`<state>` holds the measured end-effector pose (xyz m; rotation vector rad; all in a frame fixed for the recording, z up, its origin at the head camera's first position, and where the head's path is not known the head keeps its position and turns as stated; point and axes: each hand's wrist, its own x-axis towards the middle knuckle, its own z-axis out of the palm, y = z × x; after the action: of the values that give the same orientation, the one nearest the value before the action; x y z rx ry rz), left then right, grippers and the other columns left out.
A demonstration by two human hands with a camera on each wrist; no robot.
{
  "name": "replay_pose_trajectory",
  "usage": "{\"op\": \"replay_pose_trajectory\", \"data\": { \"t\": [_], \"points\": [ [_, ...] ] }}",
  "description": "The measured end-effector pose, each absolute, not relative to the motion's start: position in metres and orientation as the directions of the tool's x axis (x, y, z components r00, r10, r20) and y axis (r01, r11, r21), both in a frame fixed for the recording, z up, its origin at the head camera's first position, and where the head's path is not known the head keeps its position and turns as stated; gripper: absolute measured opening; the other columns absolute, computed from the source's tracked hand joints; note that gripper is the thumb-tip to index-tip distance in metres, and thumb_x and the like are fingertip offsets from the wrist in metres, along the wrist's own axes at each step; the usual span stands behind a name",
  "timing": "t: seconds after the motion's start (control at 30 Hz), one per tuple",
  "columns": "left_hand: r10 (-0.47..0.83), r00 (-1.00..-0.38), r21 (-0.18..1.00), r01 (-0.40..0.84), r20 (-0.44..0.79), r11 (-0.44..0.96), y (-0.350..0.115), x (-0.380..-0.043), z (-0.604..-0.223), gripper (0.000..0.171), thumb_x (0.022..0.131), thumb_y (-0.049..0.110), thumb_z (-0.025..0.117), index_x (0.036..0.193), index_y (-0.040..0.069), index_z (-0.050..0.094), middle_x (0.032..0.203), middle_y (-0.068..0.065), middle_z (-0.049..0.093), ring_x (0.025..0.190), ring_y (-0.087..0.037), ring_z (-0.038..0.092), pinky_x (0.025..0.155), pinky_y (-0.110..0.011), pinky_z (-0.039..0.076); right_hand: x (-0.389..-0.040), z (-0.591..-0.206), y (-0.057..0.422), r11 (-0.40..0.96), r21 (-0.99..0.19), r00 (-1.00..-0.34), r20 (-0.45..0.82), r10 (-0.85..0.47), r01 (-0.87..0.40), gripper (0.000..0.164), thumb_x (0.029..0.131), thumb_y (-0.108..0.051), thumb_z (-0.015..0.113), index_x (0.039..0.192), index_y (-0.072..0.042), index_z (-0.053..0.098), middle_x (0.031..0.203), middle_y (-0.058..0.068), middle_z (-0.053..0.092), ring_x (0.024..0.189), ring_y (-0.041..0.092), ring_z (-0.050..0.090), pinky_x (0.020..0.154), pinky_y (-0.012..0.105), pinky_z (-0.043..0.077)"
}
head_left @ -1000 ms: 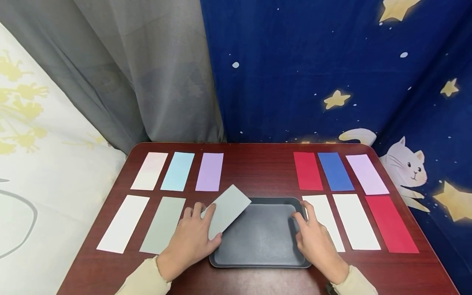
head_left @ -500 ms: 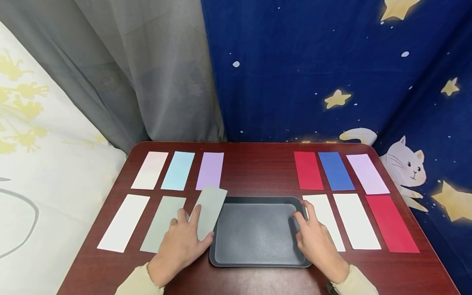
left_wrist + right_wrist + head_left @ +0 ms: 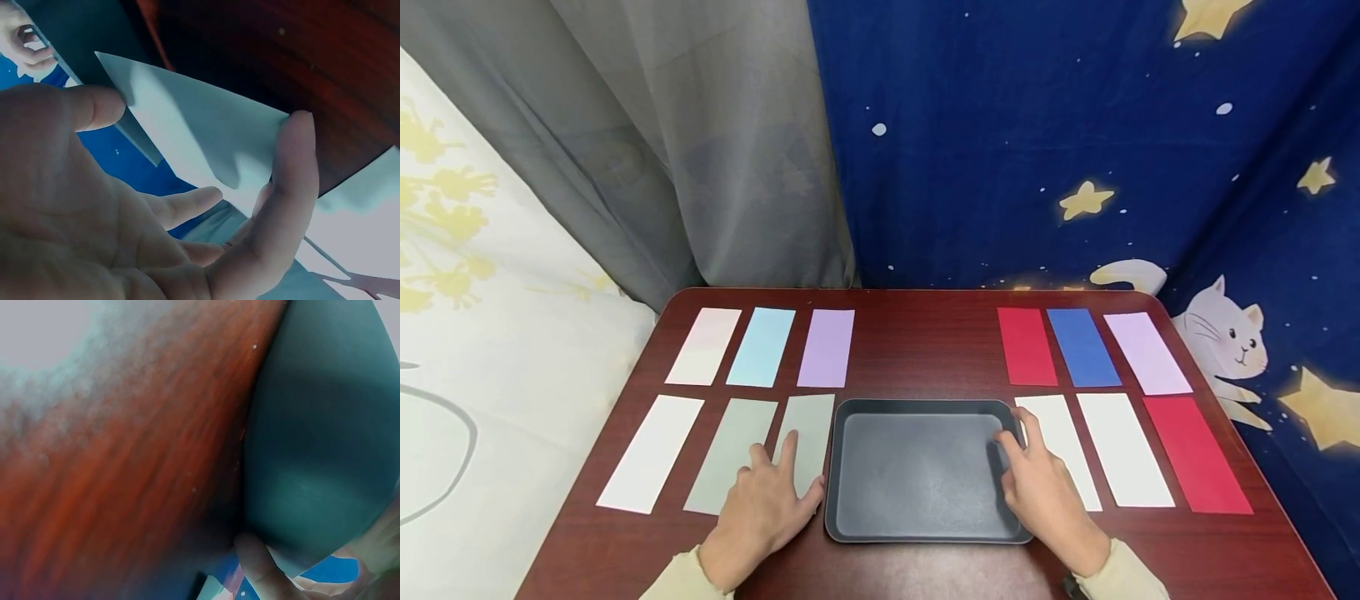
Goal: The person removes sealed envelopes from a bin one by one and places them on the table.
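My left hand (image 3: 760, 504) holds a grey-green paper card (image 3: 808, 429) just left of the dark grey baking tray (image 3: 925, 475). In the left wrist view, the thumb is at one edge of this card (image 3: 206, 125) and a fingertip at the opposite edge; other fingers show behind it. A matching grey-green card (image 3: 737, 446) lies on the table, partly covered by the left hand. At the tray's right rim, my right hand (image 3: 1045, 479) grips the side. The right wrist view shows a finger (image 3: 259, 565) against the tray (image 3: 319, 437).
White (image 3: 651, 454), pink (image 3: 703, 346), light blue (image 3: 762, 346) and purple (image 3: 826, 348) cards lie on the left of the red-brown table (image 3: 925, 346). On the right are red (image 3: 1027, 346), blue (image 3: 1083, 348), lilac (image 3: 1147, 354) and white (image 3: 1123, 450) cards. Curtains hang behind.
My left hand has moved left with the grey-green card from over the tray's left part to the table beside it, and the card has turned and come down. The right hand stays put.
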<state>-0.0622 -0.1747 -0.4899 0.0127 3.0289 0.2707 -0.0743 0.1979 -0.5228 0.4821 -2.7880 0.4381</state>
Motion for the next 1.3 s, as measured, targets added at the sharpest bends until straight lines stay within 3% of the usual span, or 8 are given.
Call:
{"op": "replay_pose_trajectory", "data": {
  "t": [0.37, 0.77, 1.07, 1.23, 1.3],
  "points": [
    [0.003, -0.996, 0.113, -0.007, -0.086, 0.994, -0.173, -0.061, -0.500, 0.072, 0.085, 0.057, 0.060, 0.135, 0.005, 0.050, 0.100, -0.029, 0.041, 0.071, -0.039, 0.052, 0.048, -0.046, 0.046, -0.074, -0.523, 0.197, 0.898, -0.248, -0.905, 0.321, -0.278, -0.364, 0.048, 0.070, 0.002, 0.069, 0.116, -0.008, 0.063, 0.143, 0.020, 0.035, 0.045, 0.004, 0.032, 0.040, 0.019, 0.030],
    [0.021, -0.997, 0.007, 0.021, -0.080, 1.000, -0.168, -0.060, -0.501, 0.075, 0.085, 0.056, 0.061, 0.134, 0.001, 0.049, 0.092, -0.030, 0.038, 0.066, -0.037, 0.048, 0.045, -0.043, 0.046, -0.073, -0.523, 0.195, 0.897, -0.247, -0.902, 0.329, -0.279, -0.367, 0.048, 0.070, 0.002, 0.069, 0.116, -0.008, 0.063, 0.143, 0.020, 0.036, 0.047, 0.005, 0.034, 0.041, 0.020, 0.031],
    [0.017, -0.997, 0.007, 0.017, -0.081, 1.000, -0.168, -0.062, -0.500, 0.074, 0.084, 0.055, 0.063, 0.130, -0.001, 0.048, 0.091, -0.029, 0.038, 0.065, -0.037, 0.048, 0.046, -0.044, 0.046, -0.073, -0.523, 0.195, 0.900, -0.248, -0.908, 0.315, -0.275, -0.359, 0.048, 0.071, 0.002, 0.069, 0.118, -0.008, 0.062, 0.143, 0.020, 0.035, 0.044, 0.004, 0.031, 0.040, 0.019, 0.030],
    [0.026, -0.995, 0.024, 0.024, -0.093, 0.999, -0.170, -0.061, -0.495, 0.073, 0.085, 0.052, 0.065, 0.133, 0.001, 0.047, 0.098, -0.031, 0.039, 0.075, -0.040, 0.051, 0.046, -0.044, 0.047, -0.074, -0.523, 0.195, 0.898, -0.245, -0.906, 0.317, -0.281, -0.365, 0.049, 0.071, 0.000, 0.068, 0.119, -0.008, 0.062, 0.143, 0.019, 0.036, 0.043, 0.004, 0.031, 0.039, 0.019, 0.029],
    [0.044, -0.996, 0.026, 0.043, -0.075, 0.999, -0.171, -0.062, -0.490, 0.070, 0.086, 0.050, 0.065, 0.134, 0.002, 0.047, 0.103, -0.031, 0.040, 0.082, -0.042, 0.052, 0.046, -0.044, 0.048, -0.075, -0.521, 0.197, 0.892, -0.245, -0.896, 0.337, -0.288, -0.379, 0.048, 0.071, -0.002, 0.069, 0.119, -0.008, 0.062, 0.141, 0.018, 0.039, 0.047, 0.005, 0.037, 0.040, 0.020, 0.030]
  ]
}}
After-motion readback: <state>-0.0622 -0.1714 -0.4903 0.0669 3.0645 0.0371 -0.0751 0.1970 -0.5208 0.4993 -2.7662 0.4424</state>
